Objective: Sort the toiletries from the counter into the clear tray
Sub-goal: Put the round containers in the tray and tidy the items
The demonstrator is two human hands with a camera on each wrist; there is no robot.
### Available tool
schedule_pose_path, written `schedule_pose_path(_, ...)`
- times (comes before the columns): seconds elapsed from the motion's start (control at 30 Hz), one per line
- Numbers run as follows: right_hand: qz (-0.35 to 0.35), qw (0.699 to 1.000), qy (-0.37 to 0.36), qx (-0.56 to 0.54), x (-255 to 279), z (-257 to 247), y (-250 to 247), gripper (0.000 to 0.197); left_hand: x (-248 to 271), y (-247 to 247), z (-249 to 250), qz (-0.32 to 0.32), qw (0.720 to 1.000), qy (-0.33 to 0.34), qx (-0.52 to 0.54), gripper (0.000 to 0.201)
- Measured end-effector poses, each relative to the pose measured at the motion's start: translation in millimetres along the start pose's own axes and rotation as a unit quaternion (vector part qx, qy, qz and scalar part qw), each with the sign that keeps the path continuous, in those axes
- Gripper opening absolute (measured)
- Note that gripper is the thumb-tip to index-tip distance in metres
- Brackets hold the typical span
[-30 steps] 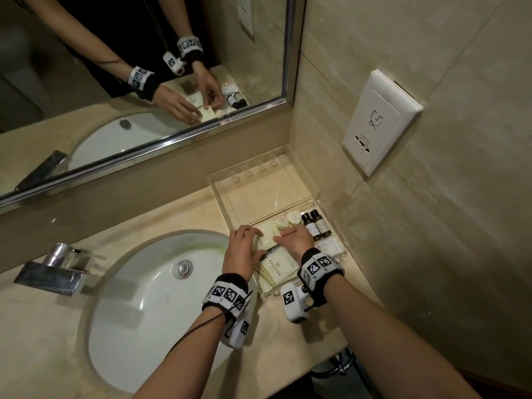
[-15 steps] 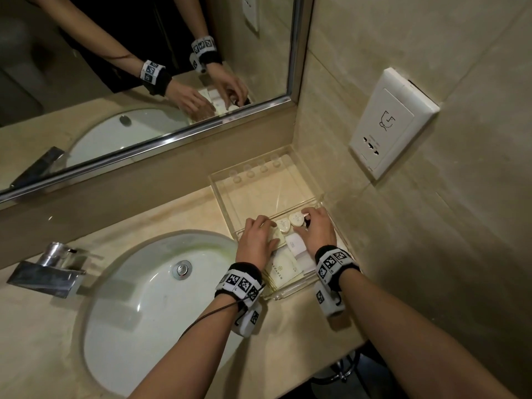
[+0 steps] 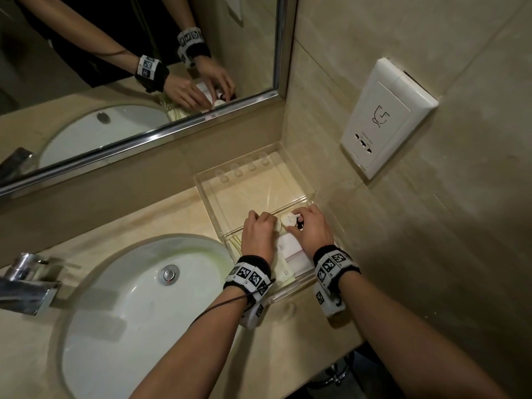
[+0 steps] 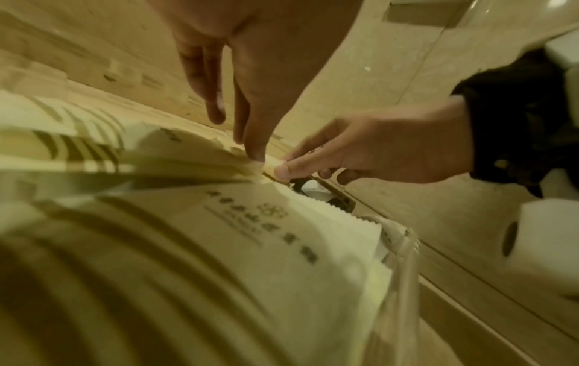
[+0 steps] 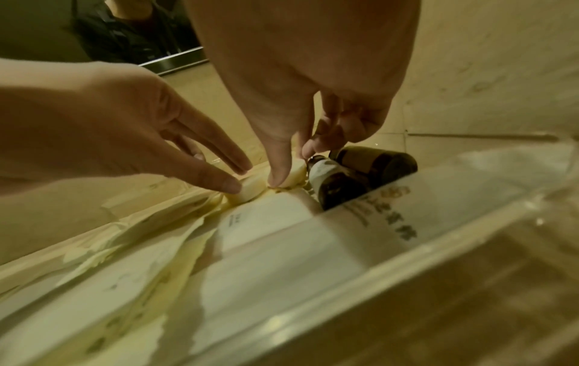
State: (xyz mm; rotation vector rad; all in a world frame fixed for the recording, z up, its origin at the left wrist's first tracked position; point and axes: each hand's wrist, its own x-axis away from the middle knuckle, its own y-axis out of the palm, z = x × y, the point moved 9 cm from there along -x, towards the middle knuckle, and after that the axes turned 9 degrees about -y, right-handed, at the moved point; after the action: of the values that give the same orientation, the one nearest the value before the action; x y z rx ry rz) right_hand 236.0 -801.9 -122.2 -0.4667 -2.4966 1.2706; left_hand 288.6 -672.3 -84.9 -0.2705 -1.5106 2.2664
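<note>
The clear tray [image 3: 211, 207] stands on the counter in the corner by the wall. Its near compartment holds pale sachets [image 3: 288, 273], a white box [image 3: 289, 246], two round soaps and two dark bottles [image 5: 338, 184]. My left hand [image 3: 257, 221] reaches in with straight fingers, and its fingertips touch one round soap [image 5: 249, 192]. My right hand [image 3: 299, 218] pinches the other round soap [image 3: 288, 220] between thumb and forefinger, right beside the bottle tops. The hands hide most of the bottles in the head view.
A white sink basin [image 3: 138, 298] with a chrome faucet [image 3: 26, 283] lies left of the tray. A mirror [image 3: 115, 82] runs along the back wall. A white wall socket [image 3: 385, 119] sits on the right wall, close beside the tray.
Both hands slid from the sachets to the far end of the near compartment. The right hand passed over the bottles and now pinches a round soap.
</note>
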Motion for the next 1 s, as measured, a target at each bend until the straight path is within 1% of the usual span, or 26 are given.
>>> schedule_pose_path(0.2, -0.007, 1.0, -0.009, 0.02, -2.0, -1.5, -0.4, 0.036, 2.7, 7.1, -2.8, 0.001, 1.0, 0.001, 0.011, 0.016)
schedule_pose_path(0.43, -0.022, 0.999, -0.012, 0.021, -7.7, -2.3, -3.7, 0.035, -0.6, 7.7, -2.8, 0.016, 0.999, 0.003, 0.031, 0.007)
schedule_pose_path(0.53, -0.032, 0.999, -0.008, 0.008, -7.0, -3.3, -3.5, 0.036, -1.1, 6.0, -2.7, 0.023, 0.999, 0.002, 0.039, 0.005)
schedule_pose_path(0.6, -0.022, 1.0, 0.0, -0.018, -4.0, -2.0, -7.0, 0.038, -1.8, 5.9, -2.7, 0.018, 0.999, -0.004, 0.046, 0.006)
schedule_pose_path(0.67, 0.004, 1.0, 0.013, -0.024, 3.0, 2.4, -15.4, 0.04, -0.3, 7.4, -3.0, 0.004, 0.999, -0.008, 0.053, 0.009)
schedule_pose_path(0.77, 0.022, 0.999, 0.029, 0.019, 19.8, 10.1, -25.3, 0.04, 6.6, 5.8, 2.0, -0.009, 0.996, -0.01, 0.092, 0.016)
schedule_pose_path(0.8, 0.022, 0.999, 0.032, 0.029, 25.2, 12.2, -25.8, 0.041, 9.8, 5.4, 7.4, -0.015, 0.995, -0.004, 0.101, 0.018)
schedule_pose_path(0.87, 0.02, 0.998, 0.031, 0.043, 32.6, 13.5, -25.4, 0.042, 16.0, 6.1, 24.6, -0.022, 0.995, 0.028, 0.093, 0.023)
schedule_pose_path(1.0, 0.023, 0.997, 0.017, 0.073, 39.8, 14.8, -28.3, 0.037, 18.1, 20.9, 47.3, -0.06, 0.994, 0.055, 0.073, 0.046)
